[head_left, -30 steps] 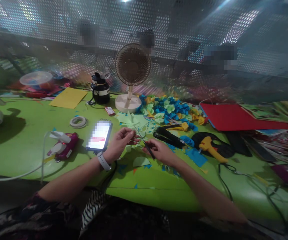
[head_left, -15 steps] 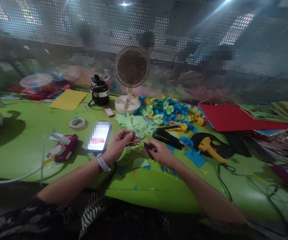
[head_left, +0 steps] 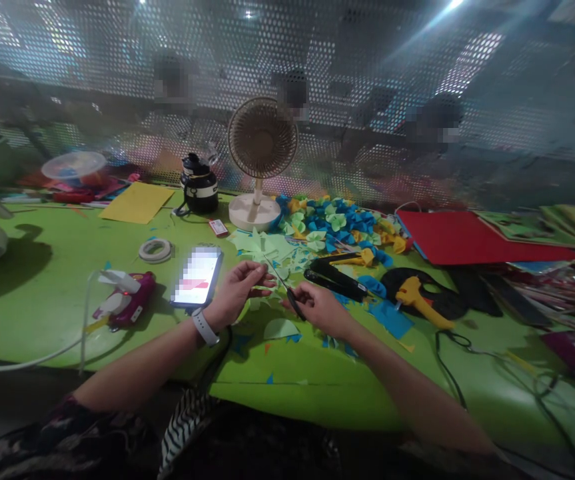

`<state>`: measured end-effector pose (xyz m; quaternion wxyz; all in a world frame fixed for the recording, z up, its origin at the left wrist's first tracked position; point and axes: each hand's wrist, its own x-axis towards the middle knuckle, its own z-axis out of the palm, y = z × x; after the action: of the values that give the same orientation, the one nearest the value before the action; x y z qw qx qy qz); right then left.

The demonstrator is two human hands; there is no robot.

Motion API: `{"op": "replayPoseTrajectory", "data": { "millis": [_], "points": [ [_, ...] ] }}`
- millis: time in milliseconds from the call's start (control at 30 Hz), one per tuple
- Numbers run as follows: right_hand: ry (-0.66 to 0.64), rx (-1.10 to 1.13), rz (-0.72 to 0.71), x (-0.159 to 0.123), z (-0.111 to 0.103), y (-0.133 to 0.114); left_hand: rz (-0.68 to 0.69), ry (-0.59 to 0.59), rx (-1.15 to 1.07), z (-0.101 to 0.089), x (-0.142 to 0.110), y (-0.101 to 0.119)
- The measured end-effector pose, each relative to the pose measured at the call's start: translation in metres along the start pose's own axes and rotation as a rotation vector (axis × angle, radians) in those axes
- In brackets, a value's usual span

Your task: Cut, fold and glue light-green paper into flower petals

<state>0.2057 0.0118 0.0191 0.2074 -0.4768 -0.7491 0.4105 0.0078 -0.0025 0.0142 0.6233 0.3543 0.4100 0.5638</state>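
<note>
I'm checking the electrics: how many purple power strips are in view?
2. One power strip lies left of the phone; the other power strip lies at the picture's right edge, partly cut off. Others may be hidden.

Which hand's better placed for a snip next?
Right, likely: the right hand already grips the scissors at the handle, blades angled forward-left near the left hand's fingertips.

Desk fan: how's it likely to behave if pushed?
The fan would probably tip if pushed high, since its big round grille sits on a thin stem. Pushed low, it may slide instead, as the base is broad and round. The grille looks thin-ribbed and might flex if gripped.
</note>
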Motion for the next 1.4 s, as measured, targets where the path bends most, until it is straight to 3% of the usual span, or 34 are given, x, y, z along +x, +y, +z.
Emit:
{"op": "replayPoseTrajectory", "data": {
  "millis": [333, 800, 1400],
  "points": [
    [-0.033, 0.003, 0.01, -0.0022, -0.0056, -0.0077, -0.008, -0.067, 0.009, -0.0002, -0.0005, 0.0034],
    [-0.054, 0.076, 0.016, -0.0009, -0.0065, -0.0077, -0.034, -0.075, 0.081, -0.0051, 0.0039, 0.0022],
    [-0.003, 0.089, -0.005, -0.0001, -0.0079, -0.0064, -0.028, -0.095, 0.102, -0.0093, 0.0065, 0.005]
  ]
}}
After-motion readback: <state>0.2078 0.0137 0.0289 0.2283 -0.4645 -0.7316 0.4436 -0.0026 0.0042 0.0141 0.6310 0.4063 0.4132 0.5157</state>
